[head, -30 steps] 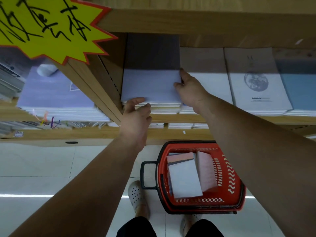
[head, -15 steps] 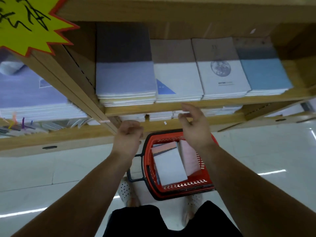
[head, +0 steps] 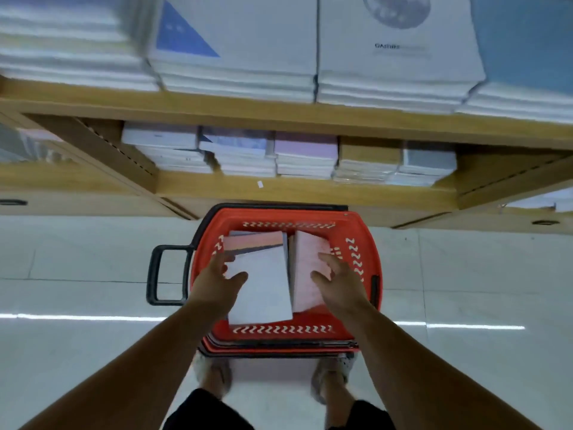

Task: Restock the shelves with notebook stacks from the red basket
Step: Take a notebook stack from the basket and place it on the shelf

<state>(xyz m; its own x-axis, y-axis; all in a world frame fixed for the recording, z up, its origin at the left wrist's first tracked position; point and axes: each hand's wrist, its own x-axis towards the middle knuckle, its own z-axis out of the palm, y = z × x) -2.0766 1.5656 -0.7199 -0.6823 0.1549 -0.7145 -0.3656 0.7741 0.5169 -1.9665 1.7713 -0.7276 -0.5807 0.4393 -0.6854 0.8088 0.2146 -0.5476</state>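
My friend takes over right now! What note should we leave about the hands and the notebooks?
Left hand: open, over the red basket, holding nothing.
Right hand: open, holding nothing, over the pink notebook stack.
In the basket: a white notebook stack lying flat, the pink one tilted beside it.
Done: the shelves hold rows of stacks.
Left: lift the basket's stacks onto the shelves.

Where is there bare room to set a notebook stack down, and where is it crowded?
Bare floor tiles flank the red basket. The upper shelf and lower shelf are packed stack against stack; only a narrow gap shows at the lower shelf's right end.
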